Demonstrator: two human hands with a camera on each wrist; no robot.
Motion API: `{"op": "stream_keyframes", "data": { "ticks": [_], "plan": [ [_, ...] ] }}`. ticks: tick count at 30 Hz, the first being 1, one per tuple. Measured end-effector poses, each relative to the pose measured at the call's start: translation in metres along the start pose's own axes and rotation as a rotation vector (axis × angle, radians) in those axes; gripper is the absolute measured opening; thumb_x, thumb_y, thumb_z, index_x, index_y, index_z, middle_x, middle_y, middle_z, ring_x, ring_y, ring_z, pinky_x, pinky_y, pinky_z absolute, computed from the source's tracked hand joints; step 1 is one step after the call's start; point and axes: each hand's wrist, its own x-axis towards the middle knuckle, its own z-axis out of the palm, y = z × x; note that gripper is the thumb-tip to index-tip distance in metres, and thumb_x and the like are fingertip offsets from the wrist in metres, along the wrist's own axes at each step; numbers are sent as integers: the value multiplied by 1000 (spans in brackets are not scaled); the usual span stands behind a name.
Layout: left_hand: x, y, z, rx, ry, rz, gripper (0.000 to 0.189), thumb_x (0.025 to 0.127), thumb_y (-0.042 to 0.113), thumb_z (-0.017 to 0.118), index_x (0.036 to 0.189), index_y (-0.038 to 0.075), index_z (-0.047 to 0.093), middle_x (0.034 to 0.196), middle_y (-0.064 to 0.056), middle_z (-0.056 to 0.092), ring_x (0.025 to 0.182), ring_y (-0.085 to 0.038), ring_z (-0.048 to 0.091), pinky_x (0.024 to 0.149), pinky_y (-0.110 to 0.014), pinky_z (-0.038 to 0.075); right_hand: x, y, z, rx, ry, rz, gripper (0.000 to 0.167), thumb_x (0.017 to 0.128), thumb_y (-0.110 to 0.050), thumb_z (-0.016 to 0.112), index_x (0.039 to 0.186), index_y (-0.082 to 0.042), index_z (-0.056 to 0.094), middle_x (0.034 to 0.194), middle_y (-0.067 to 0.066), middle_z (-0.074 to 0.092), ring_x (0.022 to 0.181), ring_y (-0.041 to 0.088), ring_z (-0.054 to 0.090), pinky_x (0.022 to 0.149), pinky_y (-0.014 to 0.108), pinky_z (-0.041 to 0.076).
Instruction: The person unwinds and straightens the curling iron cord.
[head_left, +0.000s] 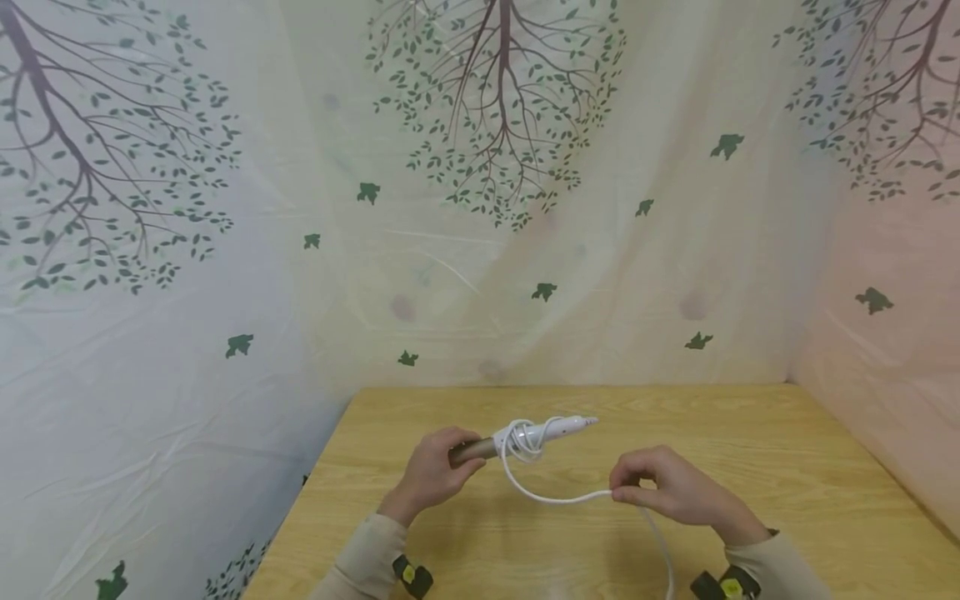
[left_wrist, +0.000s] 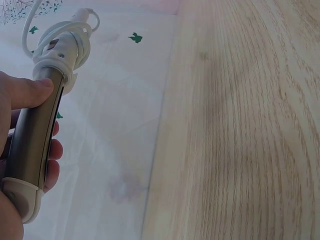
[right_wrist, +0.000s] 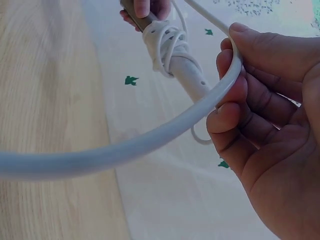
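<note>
A slim, wand-shaped appliance with a bronze-coloured barrel and a white plastic handle (head_left: 487,447) is held at the lower centre of the frame by a person's left hand (head_left: 435,471), its thumb and fingers wrapped around the barrel. The white end is pointed to the right and tilted slightly upward. Several crossing loops of a smooth, round white cord (head_left: 558,501) are wound around the handle, while at lower right the same cord is pinched between the thumb and fingers of the right hand (head_left: 678,490). Both hands appear to be raised above a yellow wood-grain table (head_left: 405,408).

Should the sagging stretch between the hands be pulled sharply, the crossed loops could be cinched into a tangle. With too little tension, loops could be shed over the tapered tip, since they appear to be loosely laid. The cord could also be strained where it is bent near that tip. The trailing length, its end cut off by the bottom of the frame, could be snagged out of sight. Were the left hand's hold slackened, the smooth barrel could be twisted or dropped onto the tabletop.
</note>
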Motion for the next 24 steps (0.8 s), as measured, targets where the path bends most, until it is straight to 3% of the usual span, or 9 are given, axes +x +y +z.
{"op": "stream_keyframes", "data": {
  "ticks": [15, 24],
  "plan": [
    [-1, -2, 2, 4, 14, 29, 27, 81, 19, 80, 106, 15, 70, 95, 5, 70, 81, -4, 61, 70, -24, 49, 9, -5, -10, -2, 86, -90, 24, 89, 8, 62, 97, -14, 66, 86, -1, 68, 73, 11, 63, 64, 28, 52],
    [-4, -4, 8, -4, -2, 36, 26, 82, 21, 79, 106, 15, 69, 94, 6, 69, 79, -3, 59, 68, -22, 48, 13, -9, -17, -20, 165, -52, 24, 90, 8, 61, 96, -15, 66, 86, -3, 67, 75, 10, 61, 66, 27, 51]
  ]
}}
